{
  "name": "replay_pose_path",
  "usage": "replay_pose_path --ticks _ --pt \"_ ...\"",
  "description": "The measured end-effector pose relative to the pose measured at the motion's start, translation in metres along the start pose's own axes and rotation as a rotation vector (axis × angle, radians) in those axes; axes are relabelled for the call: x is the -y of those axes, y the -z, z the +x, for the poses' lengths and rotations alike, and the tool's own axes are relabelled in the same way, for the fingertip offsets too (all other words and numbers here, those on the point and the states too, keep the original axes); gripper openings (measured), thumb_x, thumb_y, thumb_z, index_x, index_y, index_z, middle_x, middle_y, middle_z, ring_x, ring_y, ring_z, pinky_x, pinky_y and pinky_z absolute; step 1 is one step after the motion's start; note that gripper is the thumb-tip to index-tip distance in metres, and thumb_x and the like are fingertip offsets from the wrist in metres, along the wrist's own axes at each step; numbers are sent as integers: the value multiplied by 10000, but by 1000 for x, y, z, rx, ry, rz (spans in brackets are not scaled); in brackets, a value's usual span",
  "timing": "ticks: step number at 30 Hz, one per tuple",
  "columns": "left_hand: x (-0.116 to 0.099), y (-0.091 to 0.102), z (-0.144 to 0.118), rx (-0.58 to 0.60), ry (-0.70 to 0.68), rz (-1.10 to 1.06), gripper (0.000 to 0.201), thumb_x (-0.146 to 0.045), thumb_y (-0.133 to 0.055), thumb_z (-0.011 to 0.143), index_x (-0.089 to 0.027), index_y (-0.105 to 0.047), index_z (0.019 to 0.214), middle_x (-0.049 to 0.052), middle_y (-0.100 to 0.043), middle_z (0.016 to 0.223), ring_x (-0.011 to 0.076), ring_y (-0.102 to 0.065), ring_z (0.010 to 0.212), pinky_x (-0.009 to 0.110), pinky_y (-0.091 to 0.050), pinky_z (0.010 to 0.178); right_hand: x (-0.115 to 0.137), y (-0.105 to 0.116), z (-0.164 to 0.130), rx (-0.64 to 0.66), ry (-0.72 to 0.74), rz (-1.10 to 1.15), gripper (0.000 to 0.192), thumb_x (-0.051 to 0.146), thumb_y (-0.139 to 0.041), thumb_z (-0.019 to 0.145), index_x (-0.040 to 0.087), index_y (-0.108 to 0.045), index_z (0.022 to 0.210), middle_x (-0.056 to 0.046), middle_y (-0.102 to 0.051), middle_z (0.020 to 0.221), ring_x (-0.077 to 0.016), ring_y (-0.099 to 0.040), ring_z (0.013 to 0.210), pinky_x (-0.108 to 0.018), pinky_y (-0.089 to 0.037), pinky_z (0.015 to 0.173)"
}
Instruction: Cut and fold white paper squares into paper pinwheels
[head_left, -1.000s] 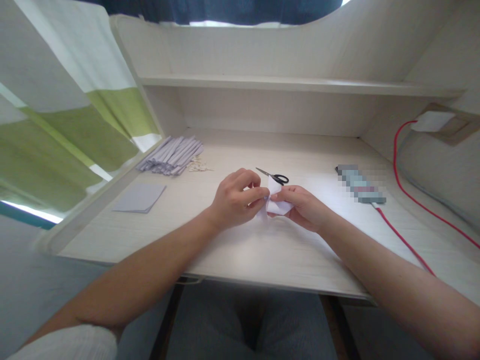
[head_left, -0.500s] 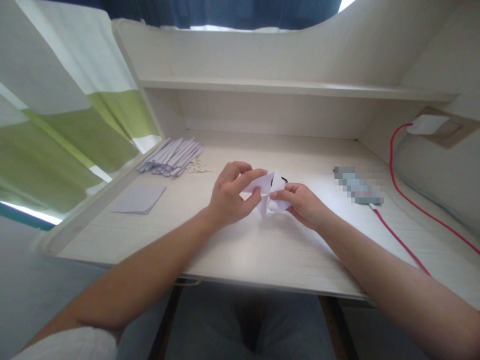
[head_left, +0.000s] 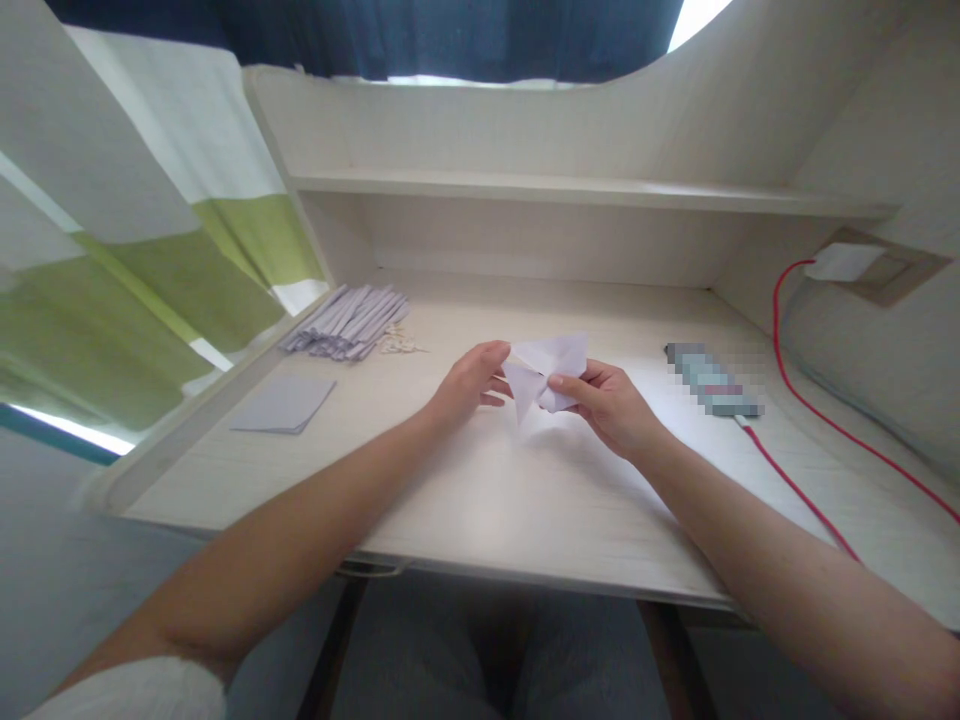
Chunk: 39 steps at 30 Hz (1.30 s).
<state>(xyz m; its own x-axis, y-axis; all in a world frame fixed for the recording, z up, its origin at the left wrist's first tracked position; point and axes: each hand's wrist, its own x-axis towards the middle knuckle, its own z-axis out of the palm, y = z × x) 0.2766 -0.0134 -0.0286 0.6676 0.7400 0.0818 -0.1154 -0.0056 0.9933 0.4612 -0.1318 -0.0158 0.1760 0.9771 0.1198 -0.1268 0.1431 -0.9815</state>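
Observation:
A white paper pinwheel (head_left: 559,352) with folded, pointed blades is held above the desk. My right hand (head_left: 604,400) pinches it near its middle, thumb on the near side and fingers partly hidden behind the paper. At its left edge is my left hand (head_left: 474,378), fingers stretched out and apart. The left fingertips are close to a blade; whether they touch it I cannot tell.
Rolled paper sticks (head_left: 349,322) lie in a pile at the back left, with small pale thin pieces (head_left: 401,342) beside them. Square paper sheets (head_left: 283,403) lie nearer. A blurred phone (head_left: 712,380) with a red cable (head_left: 799,487) is at right. A shelf (head_left: 540,188) spans the back.
My left hand has let go of the paper blade and its fingers have straightened. The pinwheel has turned in my right hand, and the black thing behind it is hidden now.

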Motion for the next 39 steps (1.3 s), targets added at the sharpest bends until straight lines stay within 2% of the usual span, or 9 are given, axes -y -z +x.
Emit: replay_pose_path --ticks 2,6,13,17,20,25,30,34,39 --pt "1 -3 -2 122 12 -7 592 -638 -729 814 -182 -642 1182 57 -736 903 191 -710 737 274 -533 607 0 -1 0 11 5 -43 322 420 -913 735 174 -802 910 -38 -775 813 -160 -669 692 -326 -570 690" --pt "-2 -13 -11 104 -112 -17 469 -404 -879 694 -164 -688 1048 0 -705 733 149 -654 618 243 -496 544 -2 -2 -1 20 10 -111 342 426 -908 733 161 -798 920 -51 -776 813 -163 -666 649 -325 -587 617" --pt "-10 -20 -14 7 -175 22 132 -234 -758 732 -156 -775 836 15 -733 773 102 -606 595 238 -473 561 -7 -3 1 -21 -19 -77 377 318 -918 682 203 -778 1012 -21 -772 826 -159 -691 640 -333 -617 641" --pt "-8 -17 -12 -13 -183 56 221 -177 -695 715 -165 -759 927 -10 -701 719 101 -593 595 231 -473 567 -9 0 2 -27 -34 -40 271 349 -880 729 226 -794 955 -17 -735 896 -150 -676 728 -335 -639 684" --pt "-3 -13 -11 -18 -209 66 342 -189 -700 716 -176 -692 1058 -43 -654 657 113 -595 566 253 -513 594 -5 1 1 -103 -38 -53 206 314 -871 714 217 -781 873 -31 -724 1023 -162 -684 819 -358 -659 740" --pt "5 -11 -15 -45 -305 251 377 -185 -692 762 -182 -655 1137 -69 -596 616 108 -553 534 240 -439 570 2 1 -10 -281 -147 -151 114 156 -720 734 188 -742 841 -21 -717 804 -131 -674 631 -267 -588 588" --pt "0 -23 -27 -46 -401 480 217 -198 -639 834 -192 -716 1037 -55 -599 655 107 -533 578 249 -411 611 4 11 -37 -416 -203 -219 161 109 -631 760 168 -745 857 -18 -677 697 -134 -676 575 -214 -503 494" --pt "-12 -43 -53 -3 -389 619 155 -221 -613 875 -194 -748 945 -36 -621 650 128 -546 605 273 -416 634 12 18 -57 -436 -229 -233 180 152 -642 781 150 -763 915 -18 -653 688 -149 -692 602 -226 -515 516" --pt "-4 -87 -120 156 -430 710 168 -209 -586 908 -203 -744 967 23 -749 856 168 -642 755 314 -499 764 23 20 -66 -403 -221 -226 243 194 -637 820 160 -769 1020 -57 -721 834 -170 -721 739 -250 -549 603"
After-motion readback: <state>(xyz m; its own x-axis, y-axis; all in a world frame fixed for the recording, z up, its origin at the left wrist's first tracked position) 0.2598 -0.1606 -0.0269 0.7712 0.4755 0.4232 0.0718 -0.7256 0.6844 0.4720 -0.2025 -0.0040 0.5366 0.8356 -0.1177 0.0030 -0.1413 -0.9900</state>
